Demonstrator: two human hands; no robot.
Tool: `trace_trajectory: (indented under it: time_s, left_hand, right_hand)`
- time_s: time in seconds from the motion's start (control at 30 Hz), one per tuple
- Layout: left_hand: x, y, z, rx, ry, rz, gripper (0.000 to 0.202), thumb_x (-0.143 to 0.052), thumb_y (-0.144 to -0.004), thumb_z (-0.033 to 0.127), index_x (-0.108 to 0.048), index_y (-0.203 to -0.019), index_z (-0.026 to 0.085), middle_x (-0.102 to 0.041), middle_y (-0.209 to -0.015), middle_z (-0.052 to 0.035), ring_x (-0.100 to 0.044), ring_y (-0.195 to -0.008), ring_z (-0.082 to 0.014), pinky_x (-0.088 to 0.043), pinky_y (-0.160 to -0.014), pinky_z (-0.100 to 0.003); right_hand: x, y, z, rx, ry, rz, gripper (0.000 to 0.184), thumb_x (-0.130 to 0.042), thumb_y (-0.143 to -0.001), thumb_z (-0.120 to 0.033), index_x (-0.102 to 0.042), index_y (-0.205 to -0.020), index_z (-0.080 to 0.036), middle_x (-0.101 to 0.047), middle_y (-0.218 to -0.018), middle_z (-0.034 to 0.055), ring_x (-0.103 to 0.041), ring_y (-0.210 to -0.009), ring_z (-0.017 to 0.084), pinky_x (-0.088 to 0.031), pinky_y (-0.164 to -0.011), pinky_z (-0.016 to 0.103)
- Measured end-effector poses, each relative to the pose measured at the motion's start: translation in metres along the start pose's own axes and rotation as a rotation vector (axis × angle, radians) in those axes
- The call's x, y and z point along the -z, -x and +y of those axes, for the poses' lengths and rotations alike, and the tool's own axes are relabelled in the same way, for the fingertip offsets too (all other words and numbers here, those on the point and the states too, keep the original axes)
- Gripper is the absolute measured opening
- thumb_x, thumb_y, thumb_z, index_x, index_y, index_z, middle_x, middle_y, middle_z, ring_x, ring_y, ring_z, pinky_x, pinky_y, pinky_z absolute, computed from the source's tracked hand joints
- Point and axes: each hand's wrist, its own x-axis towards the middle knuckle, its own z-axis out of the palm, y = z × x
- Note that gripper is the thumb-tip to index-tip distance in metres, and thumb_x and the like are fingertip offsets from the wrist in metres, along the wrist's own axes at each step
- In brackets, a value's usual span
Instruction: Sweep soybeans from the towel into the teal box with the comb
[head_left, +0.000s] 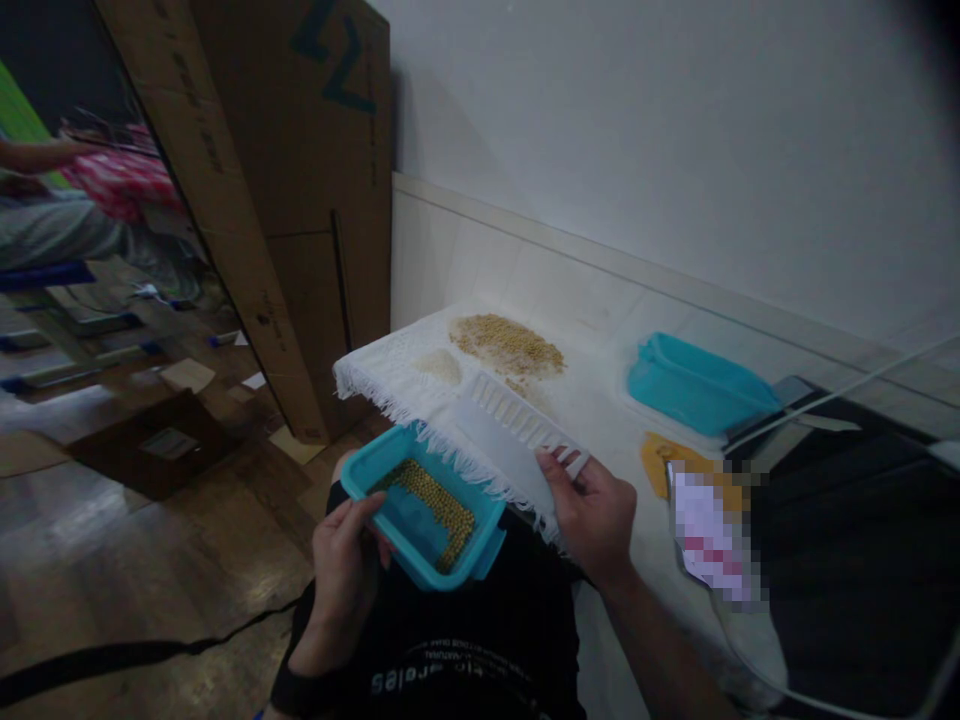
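Note:
My left hand (349,560) grips the near-left rim of a blue plastic container (487,500), thumb over the edge. Yellow-green beans (427,490) lie inside it, with part of its floor bare. The container is held below the fringed edge of a white cloth (390,350). In my right hand (596,510) is a white slotted plastic piece (495,425), pinched at its right end and resting on or just over the cloth. Beyond it a spread heap of beans (506,343) mixed with pale grains lies on the cloth. A small pile of white grains (439,366) sits left of it.
A second blue container (697,385) stands at the right by the wall. Near it are an orange-yellow item (660,460), a phone with a blurred screen (709,540) and a black surface (847,540). A tall cardboard box (300,200) rises at the left, with a seated person (90,220) beyond.

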Motion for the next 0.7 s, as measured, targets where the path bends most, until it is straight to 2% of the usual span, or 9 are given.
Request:
trace_trajectory:
  time_s: [0.13, 0.47, 0.7]
  left_hand:
    - [0.002, 0.0, -0.001, 0.01, 0.023, 0.006, 0.037, -0.075, -0.068, 0.036, -0.055, -0.041, 0.021, -0.052, -0.035, 0.0013, -0.042, -0.029, -0.0109, -0.032, -0.032, -0.025]
    - [0.0, -0.001, 0.0, -0.001, 0.007, 0.004, 0.036, -0.074, -0.069, 0.036, -0.055, -0.042, 0.022, -0.051, -0.035, 0.001, -0.042, -0.028, -0.0112, -0.031, -0.031, -0.026]
    - [0.0, 0.001, 0.002, 0.003, 0.014, 0.001, 0.036, -0.074, -0.069, 0.036, -0.056, -0.041, 0.021, -0.052, -0.036, 0.0004, -0.042, -0.029, -0.0113, -0.032, -0.032, -0.025]
  right_hand:
    - [0.006, -0.003, 0.001, -0.017, 0.051, 0.102, 0.036, -0.065, -0.09, -0.047, -0.073, -0.076, -0.014, -0.07, -0.06, 0.0026, -0.062, -0.05, 0.014, -0.047, -0.05, 0.021]
    - [0.004, 0.006, 0.0, -0.101, 0.012, 0.054, 0.037, -0.064, -0.09, -0.047, -0.072, -0.073, -0.015, -0.069, -0.058, 0.0023, -0.062, -0.049, 0.016, -0.046, -0.047, 0.023]
    - [0.003, -0.006, 0.014, -0.113, 0.091, 0.089, 0.039, -0.064, -0.089, -0.05, -0.074, -0.076, -0.014, -0.073, -0.065, 0.0054, -0.066, -0.057, 0.018, -0.047, -0.052, 0.025]
